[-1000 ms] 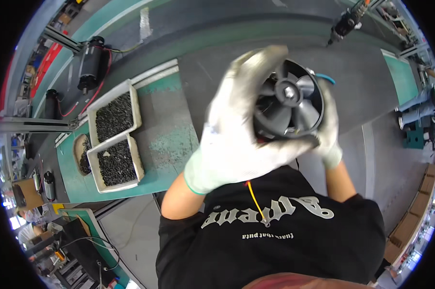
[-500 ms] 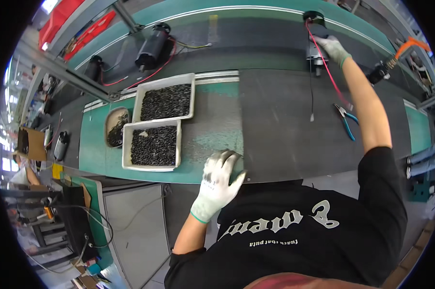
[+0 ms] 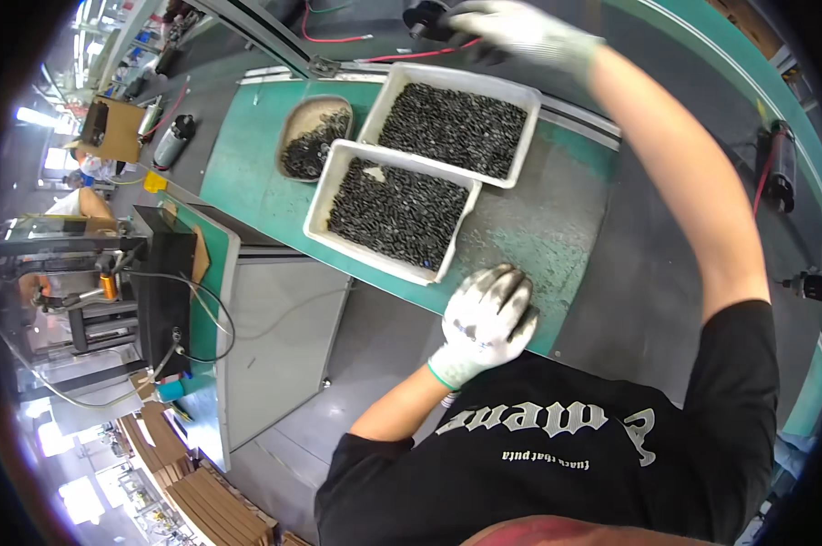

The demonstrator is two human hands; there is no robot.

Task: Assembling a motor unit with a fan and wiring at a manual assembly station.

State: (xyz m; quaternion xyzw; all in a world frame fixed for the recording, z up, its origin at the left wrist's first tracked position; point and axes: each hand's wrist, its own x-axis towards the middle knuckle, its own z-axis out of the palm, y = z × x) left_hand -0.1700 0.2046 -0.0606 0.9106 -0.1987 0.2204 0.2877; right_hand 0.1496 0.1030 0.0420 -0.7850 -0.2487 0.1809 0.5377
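My left hand (image 3: pixel 490 318), in a white glove with dark-smudged fingers, rests at the table's near edge. Its fingers are loosely bent and hold nothing visible. Close by stands a white tray (image 3: pixel 313 221) filled with small black parts. My right hand (image 3: pixel 543 38), also gloved, is stretched across the far side, over a black cylindrical motor (image 3: pixel 425 20). Its fingers are blurred and partly hide the motor, so whether they grip it is unclear. A red lead (image 3: pixel 411 55) runs beside that motor.
A second white tray (image 3: pixel 531 136) of black parts and a small oval tub (image 3: pixel 286 127) stand behind the near tray. Another motor (image 3: pixel 781 168) lies at the far right. A metal frame post (image 3: pixel 265 38) crosses the back left. Below left is a grey cabinet (image 3: pixel 279 328).
The view has swung left. My right hand has moved from the motor at the right to one at the far left. My left hand stays at the table edge, its fingers closer together.
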